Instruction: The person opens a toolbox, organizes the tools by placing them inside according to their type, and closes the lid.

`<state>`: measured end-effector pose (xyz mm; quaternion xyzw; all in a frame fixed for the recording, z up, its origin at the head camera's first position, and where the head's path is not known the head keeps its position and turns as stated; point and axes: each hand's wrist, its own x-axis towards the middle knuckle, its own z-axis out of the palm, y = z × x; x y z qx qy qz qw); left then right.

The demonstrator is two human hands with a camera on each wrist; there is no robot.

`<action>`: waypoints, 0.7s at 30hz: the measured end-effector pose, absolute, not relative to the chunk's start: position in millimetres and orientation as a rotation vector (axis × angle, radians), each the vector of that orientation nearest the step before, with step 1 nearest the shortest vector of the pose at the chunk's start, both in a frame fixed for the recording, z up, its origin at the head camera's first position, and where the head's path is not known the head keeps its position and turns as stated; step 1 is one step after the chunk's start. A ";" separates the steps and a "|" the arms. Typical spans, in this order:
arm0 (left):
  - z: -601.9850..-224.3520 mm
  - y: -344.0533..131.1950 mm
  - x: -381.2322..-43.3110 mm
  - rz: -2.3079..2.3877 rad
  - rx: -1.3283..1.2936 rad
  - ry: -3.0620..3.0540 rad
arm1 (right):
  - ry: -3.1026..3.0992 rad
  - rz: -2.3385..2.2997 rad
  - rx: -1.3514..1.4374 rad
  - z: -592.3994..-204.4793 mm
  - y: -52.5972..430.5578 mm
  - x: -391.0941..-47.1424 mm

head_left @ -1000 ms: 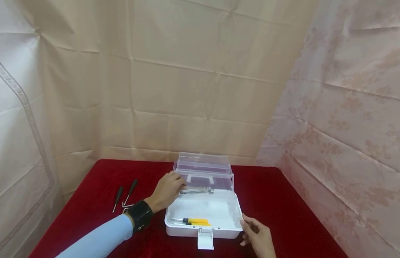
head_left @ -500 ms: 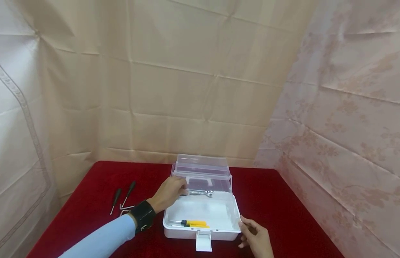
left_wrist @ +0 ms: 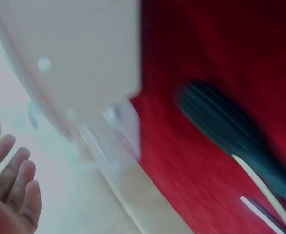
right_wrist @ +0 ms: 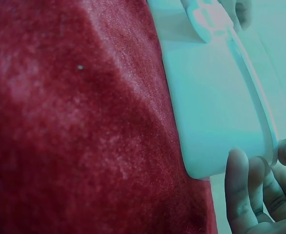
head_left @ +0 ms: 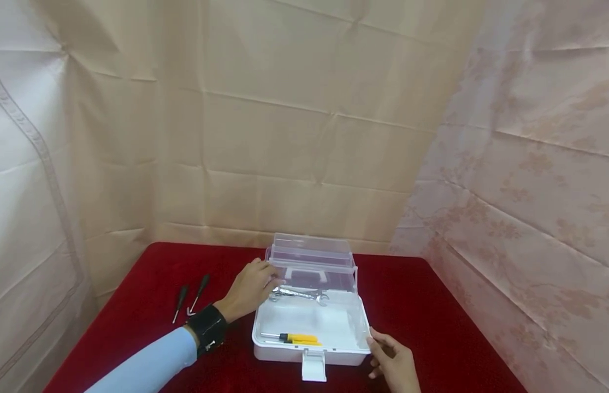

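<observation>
A white toolbox (head_left: 279,353) stands with its clear lid (head_left: 311,241) swung back. Silver wrenches (head_left: 300,293) lie along the back of its inside, and yellow-handled screwdrivers (head_left: 303,338) lie along the front. My left hand (head_left: 249,289) hovers over the box's back left, close to the wrench ends. Its fingers (left_wrist: 23,178) are spread and loosely bent in the left wrist view, with nothing between them. At the front right corner my right hand (head_left: 394,361) grips the toolbox rim, thumb on the edge and fingers (right_wrist: 238,185) on the outside wall.
Left of the box, two dark-handled screwdrivers (head_left: 181,296) lie on the red cloth (head_left: 407,305), beside an L-shaped hex key (head_left: 190,311) partly hidden behind the left wrist. The box's white latch (head_left: 314,367) hangs down in front. Fabric drapes (head_left: 294,136) surround the table.
My left hand has let go of a wrench, which now rests with the other at the back of the toolbox. The fingers have lifted slightly left. My right hand keeps its grip.
</observation>
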<state>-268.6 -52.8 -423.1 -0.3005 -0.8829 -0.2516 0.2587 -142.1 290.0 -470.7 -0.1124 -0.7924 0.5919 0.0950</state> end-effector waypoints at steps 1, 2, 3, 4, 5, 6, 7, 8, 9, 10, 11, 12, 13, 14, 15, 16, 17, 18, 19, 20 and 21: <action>-423.9 -60.2 -268.5 -0.667 -0.779 -2.397 | -2.348 1.755 -0.334 -470.4 290.8 -142.6; -424.9 -69.0 -268.3 -0.649 -0.737 -2.412 | -2.347 1.755 -0.342 -469.9 291.3 -143.1; -426.3 -78.9 -268.0 -0.631 -0.696 -2.437 | -2.352 1.750 -0.347 -469.4 292.0 -143.5; -427.4 -89.8 -267.3 -0.613 -0.661 -2.472 | -2.359 1.742 -0.346 -468.9 293.0 -143.7; -428.4 -101.5 -266.5 -0.591 -0.631 -2.520 | -2.364 1.735 -0.349 -468.4 293.8 -143.7; -429.6 -113.6 -265.4 -0.573 -0.607 -2.569 | -2.372 1.724 -0.349 -467.9 294.6 -143.5; -430.6 -125.7 -264.2 -0.553 -0.586 -2.617 | -2.376 1.718 -0.353 -467.5 295.4 -143.2; -431.9 -137.7 -262.9 -0.532 -0.569 -2.663 | -2.381 1.709 -0.359 -467.4 296.1 -143.0; -433.0 -149.1 -260.9 -0.519 -0.560 -2.708 | -2.383 1.702 -0.365 -467.4 296.6 -142.6; -434.4 -159.9 -258.6 -0.514 -0.551 -2.750 | -2.380 1.701 -0.373 -467.5 297.1 -142.3; -436.4 -169.5 -256.0 -0.515 -0.540 -2.786 | -2.376 1.703 -0.378 -467.7 297.5 -142.0; -439.2 -178.1 -253.1 -0.502 -0.537 -2.810 | -2.375 1.705 -0.378 -467.9 298.0 -141.7; -442.6 -184.9 -250.3 -0.484 -0.538 -2.834 | -2.372 1.707 -0.380 -468.0 298.9 -140.9; -446.2 -190.4 -247.0 -0.485 -0.543 -2.861 | -2.371 1.708 -0.379 -468.0 299.8 -140.1; -449.5 -194.6 -243.5 -0.495 -0.551 -2.884 | -2.374 1.708 -0.378 -467.9 300.7 -139.3; -452.6 -197.9 -240.2 -0.511 -0.562 -2.901 | -2.378 1.710 -0.376 -467.8 301.3 -138.7; -455.5 -200.3 -237.3 -0.524 -0.572 -2.914 | -2.384 1.705 -0.374 -467.4 301.8 -138.0; -457.9 -201.7 -235.0 -0.538 -0.577 -2.921 | -2.388 1.701 -0.376 -467.1 302.3 -137.5; -459.6 -202.3 -233.2 -0.566 -0.577 -2.926 | -2.391 1.694 -0.380 -466.7 302.7 -137.0; -460.4 -202.3 -231.9 -0.600 -0.574 -2.926 | -2.395 1.685 -0.384 -466.4 303.1 -136.7; -460.6 -202.0 -230.9 -0.620 -0.571 -2.921 | -2.396 1.680 -0.390 -466.0 303.3 -136.6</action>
